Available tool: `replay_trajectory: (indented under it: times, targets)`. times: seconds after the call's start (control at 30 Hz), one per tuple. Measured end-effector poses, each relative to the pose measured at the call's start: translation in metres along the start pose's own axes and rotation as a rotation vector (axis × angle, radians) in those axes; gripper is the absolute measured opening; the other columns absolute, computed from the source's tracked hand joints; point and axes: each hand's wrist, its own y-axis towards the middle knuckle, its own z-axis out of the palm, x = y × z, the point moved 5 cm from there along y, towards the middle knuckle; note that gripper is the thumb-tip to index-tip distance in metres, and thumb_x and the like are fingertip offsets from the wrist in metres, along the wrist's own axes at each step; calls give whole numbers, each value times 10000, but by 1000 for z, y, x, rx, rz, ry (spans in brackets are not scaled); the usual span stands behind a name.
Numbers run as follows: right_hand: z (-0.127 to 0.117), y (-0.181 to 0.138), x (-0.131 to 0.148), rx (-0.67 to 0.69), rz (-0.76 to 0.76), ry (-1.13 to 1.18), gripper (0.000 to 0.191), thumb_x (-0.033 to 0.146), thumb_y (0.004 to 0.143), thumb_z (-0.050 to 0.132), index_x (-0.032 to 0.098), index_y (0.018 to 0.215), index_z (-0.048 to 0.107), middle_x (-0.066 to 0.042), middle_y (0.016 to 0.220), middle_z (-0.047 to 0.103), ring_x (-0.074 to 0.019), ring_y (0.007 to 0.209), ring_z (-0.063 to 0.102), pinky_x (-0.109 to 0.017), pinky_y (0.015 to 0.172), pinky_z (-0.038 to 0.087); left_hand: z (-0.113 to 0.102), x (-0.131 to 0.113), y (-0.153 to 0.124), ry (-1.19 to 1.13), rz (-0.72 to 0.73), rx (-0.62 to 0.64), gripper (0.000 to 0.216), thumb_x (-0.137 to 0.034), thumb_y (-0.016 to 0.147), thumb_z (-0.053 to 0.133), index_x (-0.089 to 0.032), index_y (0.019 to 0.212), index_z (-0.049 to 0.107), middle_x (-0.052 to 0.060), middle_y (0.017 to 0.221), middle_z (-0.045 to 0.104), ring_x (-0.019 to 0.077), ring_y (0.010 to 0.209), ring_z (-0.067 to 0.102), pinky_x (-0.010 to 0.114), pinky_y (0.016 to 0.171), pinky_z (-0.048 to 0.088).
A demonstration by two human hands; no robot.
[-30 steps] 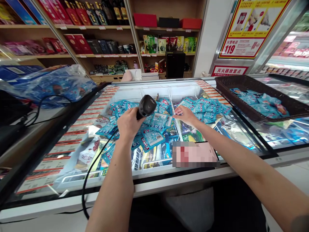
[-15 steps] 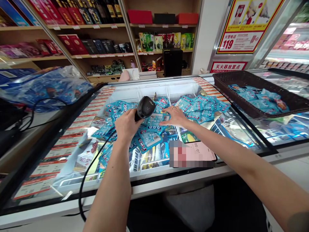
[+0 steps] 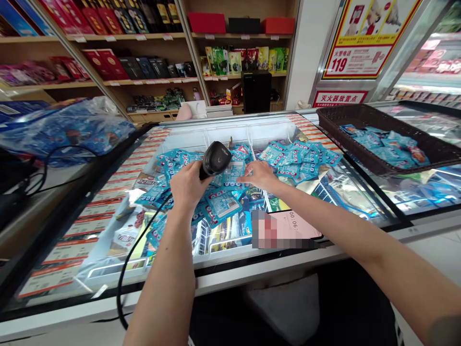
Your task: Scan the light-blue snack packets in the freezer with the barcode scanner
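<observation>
My left hand [image 3: 187, 185] is closed round the handle of a black barcode scanner [image 3: 216, 157], whose head leans to the right over a pile of blue snack packets [image 3: 180, 158]. Just right of the scanner, my right hand [image 3: 260, 175] pinches the right edge of a blue packet [image 3: 234, 174], its fingers curled in. Another blue packet [image 3: 222, 206] with a barcode lies below it on the glass freezer top [image 3: 230, 240]. More packets [image 3: 306, 156] are heaped beyond my right hand. The scanner's cable [image 3: 131, 259] runs down past my left forearm.
A phone [image 3: 288, 228] with a timer lies at the freezer's front edge, under my right forearm. At the right stands a brown basket [image 3: 360, 156] holding blue packets. A plastic-wrapped blue bundle [image 3: 82, 125] sits at the left. Stocked shelves [image 3: 144, 81] line the back.
The fingers of my right hand have drawn in from spread to curled at the packet's edge. That packet has shifted slightly right and away from me. The scanner has barely moved.
</observation>
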Motion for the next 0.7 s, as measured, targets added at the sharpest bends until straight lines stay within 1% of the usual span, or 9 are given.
replay_trajectory:
  times: [0.03, 0.1, 0.2, 0.27, 0.3, 0.4, 0.47, 0.53, 0.7]
  targets:
    - [-4, 2, -9, -29, 16, 37, 287, 495, 669, 764, 227, 712, 668, -61, 925, 688, -322, 1068, 581, -503, 921, 450, 0, 0, 0, -4, -1, -4, 412, -515, 826, 560, -205, 1090, 626, 75, 1050, 703, 276, 963, 651, 302, 614, 323]
    - [-15, 6, -30, -108, 0, 183, 227, 409, 712, 735, 211, 788, 653, -57, 941, 690, -256, 951, 637, -440, 876, 498, 0, 0, 0, -12, 4, -8, 416, -519, 826, 563, -204, 1091, 626, 76, 1057, 703, 276, 966, 651, 300, 621, 334]
    - [-30, 9, -72, -188, 72, 401, 185, 283, 754, 659, 209, 918, 617, -17, 792, 673, -196, 731, 656, -376, 702, 558, 2, -3, 0, -16, 38, 11, 413, -505, 820, 578, -203, 1097, 625, 78, 1057, 704, 273, 968, 652, 298, 644, 361]
    - [-43, 6, -92, -268, 112, 426, 238, 292, 800, 600, 213, 1024, 603, -15, 764, 665, -191, 621, 634, -374, 601, 558, 2, -7, -1, -8, 74, 33, 406, -493, 818, 585, -204, 1102, 626, 78, 1048, 704, 271, 962, 653, 299, 659, 379]
    - [-50, 4, -97, -318, 80, 382, 246, 292, 822, 574, 213, 1052, 608, -24, 781, 673, -197, 631, 637, -380, 611, 558, 2, -9, -1, -3, 93, 41, 402, -485, 818, 589, -208, 1107, 626, 77, 1050, 704, 270, 962, 654, 300, 665, 386]
    - [-68, -4, -92, -406, -91, 158, 254, 297, 906, 481, 216, 1082, 645, -57, 921, 712, -231, 820, 668, -417, 802, 540, 1, -18, -3, 0, 165, 58, 395, -462, 827, 581, -227, 1142, 621, 70, 1079, 698, 268, 978, 652, 304, 671, 400]
    - [-72, -8, -83, -412, -194, 23, 283, 294, 943, 436, 219, 1095, 663, -62, 1042, 712, -241, 953, 654, -411, 897, 498, 1, -25, -4, -8, 224, 71, 396, -453, 841, 562, -238, 1170, 615, 65, 1085, 698, 267, 988, 652, 306, 672, 407]
    - [-71, -10, -75, -392, -255, -70, 309, 291, 963, 411, 218, 1120, 667, -63, 1095, 702, -242, 1012, 638, -387, 909, 481, 0, -31, -4, -15, 281, 90, 397, -445, 847, 555, -240, 1183, 611, 62, 1085, 701, 266, 990, 654, 308, 677, 413]
    - [-66, -12, -69, -370, -302, -171, 346, 301, 991, 363, 229, 1151, 661, -57, 1042, 697, -224, 983, 629, -337, 852, 471, 3, -43, -7, -18, 393, 164, 390, -428, 854, 551, -229, 1185, 604, 62, 1067, 705, 269, 989, 659, 310, 675, 422]
